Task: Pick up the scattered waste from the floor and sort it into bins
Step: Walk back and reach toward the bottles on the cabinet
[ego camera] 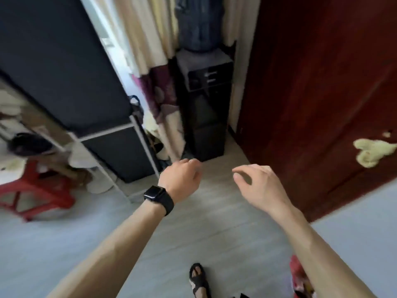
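One view only, from a wide-angle camera on the person's head, looking forward and steeply down over both forearms. The left hand (182, 179) and right hand (257, 186) sit mid-frame, close to the lens; the floor (214, 224) fills the lower half. A sandalled foot (198, 278) shows at the bottom edge, a black water dispenser (204, 117) stands farther off at top centre, and straight lines bow towards the edges

Matt, pale wood-grain floor (214, 233); a dark red wooden door (322, 93), its coat chipped to a rough pale patch (373, 153); cloth curtain (148, 50); smooth red plastic stool (36, 196); matt black watch strap (168, 203).
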Demonstrator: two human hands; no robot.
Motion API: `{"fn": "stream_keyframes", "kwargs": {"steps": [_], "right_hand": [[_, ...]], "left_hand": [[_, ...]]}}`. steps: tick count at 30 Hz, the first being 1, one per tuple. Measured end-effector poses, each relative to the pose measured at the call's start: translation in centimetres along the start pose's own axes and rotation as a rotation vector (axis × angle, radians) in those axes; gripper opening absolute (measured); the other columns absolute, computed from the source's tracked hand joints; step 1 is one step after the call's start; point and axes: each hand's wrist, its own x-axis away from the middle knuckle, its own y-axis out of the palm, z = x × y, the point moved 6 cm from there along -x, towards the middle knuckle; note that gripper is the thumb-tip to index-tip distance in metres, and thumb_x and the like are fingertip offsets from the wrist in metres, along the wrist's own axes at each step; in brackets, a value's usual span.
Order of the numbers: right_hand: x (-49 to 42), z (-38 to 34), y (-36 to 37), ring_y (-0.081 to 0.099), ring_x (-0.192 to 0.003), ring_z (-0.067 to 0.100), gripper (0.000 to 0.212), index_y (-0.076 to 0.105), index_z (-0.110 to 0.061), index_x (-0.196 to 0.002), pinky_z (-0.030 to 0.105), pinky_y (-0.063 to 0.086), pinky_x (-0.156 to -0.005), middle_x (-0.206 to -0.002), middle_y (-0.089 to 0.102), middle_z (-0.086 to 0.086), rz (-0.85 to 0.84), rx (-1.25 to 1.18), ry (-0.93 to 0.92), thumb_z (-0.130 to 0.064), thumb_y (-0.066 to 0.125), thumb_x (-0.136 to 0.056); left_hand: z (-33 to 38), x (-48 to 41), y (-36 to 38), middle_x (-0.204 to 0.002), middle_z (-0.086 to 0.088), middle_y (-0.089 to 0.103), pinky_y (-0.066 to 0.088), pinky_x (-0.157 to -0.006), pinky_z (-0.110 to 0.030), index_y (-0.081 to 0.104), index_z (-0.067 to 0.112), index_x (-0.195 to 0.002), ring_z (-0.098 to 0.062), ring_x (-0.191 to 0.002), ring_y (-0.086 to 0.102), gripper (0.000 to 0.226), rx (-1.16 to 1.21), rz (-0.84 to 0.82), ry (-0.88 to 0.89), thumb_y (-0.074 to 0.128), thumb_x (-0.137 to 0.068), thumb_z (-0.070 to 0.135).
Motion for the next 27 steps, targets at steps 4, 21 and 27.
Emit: {"fn": "stream_keyframes", "kwargs": {"steps": [4,21,27], "right_hand": [[-1.7,-17.9,3.2,0.056,-0.111,0.02,0.024,0.072,-0.031,-0.114,0.027,0.04,-0.097,-0.11,0.071,-0.01,-0.111,-0.03,-0.384,-0.036,0.057,-0.096],[25.7,-86.8,34.4,0.054,-0.105,0.019,0.038,0.063,-0.04,-0.101,0.034,0.048,-0.093,-0.106,0.069,-0.017,-0.441,-0.164,-1.374,-0.054,0.03,-0.087],[33.3,-102.9,40.4,0.057,-0.107,0.023,0.025,0.066,-0.04,-0.106,0.039,0.051,-0.089,-0.111,0.068,-0.017,-0.44,-0.22,-1.457,-0.05,0.047,-0.093]], "left_hand": [[-14.2,12.1,-8.9,-0.112,0.007,0.067,0.055,-0.084,-0.039,0.062,0.036,-0.117,-0.023,-0.105,0.064,0.031,0.006,0.192,-0.338,0.045,-0.091,0.039],[-54.7,74.1,-30.5,-0.125,0.008,0.063,0.043,-0.095,-0.036,0.059,0.037,-0.124,-0.021,-0.117,0.055,0.031,-0.196,0.633,-1.32,0.049,-0.094,0.038],[-65.0,88.0,-34.4,-0.12,0.006,0.065,0.044,-0.096,-0.036,0.061,0.036,-0.123,-0.022,-0.114,0.057,0.032,-0.241,0.616,-1.489,0.048,-0.094,0.039]]}}
